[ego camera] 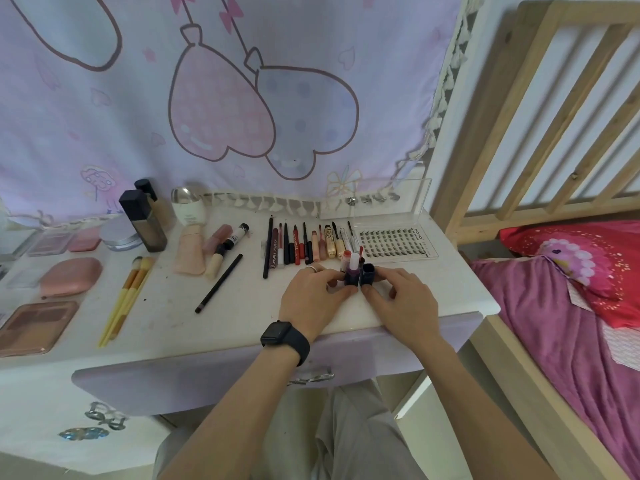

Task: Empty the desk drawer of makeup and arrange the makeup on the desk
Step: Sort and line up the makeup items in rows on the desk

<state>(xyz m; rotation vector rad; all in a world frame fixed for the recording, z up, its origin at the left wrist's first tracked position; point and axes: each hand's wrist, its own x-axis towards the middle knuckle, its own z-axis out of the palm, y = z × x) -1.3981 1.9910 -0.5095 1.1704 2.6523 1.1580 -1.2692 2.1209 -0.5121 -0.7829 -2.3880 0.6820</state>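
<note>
Steadying a small cluster of lip tubes (pixel 350 268) upright on the desk (pixel 242 317), the person has both hands just right of the near end of the row of pencils (pixel 298 244). The left hand (pixel 311 296), with a ring (pixel 311 268) on one finger and a black watch (pixel 285 337) on the wrist, curls thumb and fingers round the dark purple tube at the front of the cluster. The right hand (pixel 401 299) pinches a dark blue tube (pixel 367 273) that stands against the cluster on the side farther from the row; its other fingers are loosely bent above the desk. Just right of the row lies a lash tray (pixel 394 242), its clear lid raised behind it. Left of the row lie a loose black pencil (pixel 219 284), a peach tube (pixel 189 252) and a few short sticks. Farther left stand two foundation bottles (pixel 143 220), and yellow brushes (pixel 126 296), a pink case (pixel 71 275) and a brown palette (pixel 38 325) lie beyond them. Nearer the person than the row, under the desk edge, the lilac drawer (pixel 225 375) shows its front; whether it is fully closed cannot be told.
</note>
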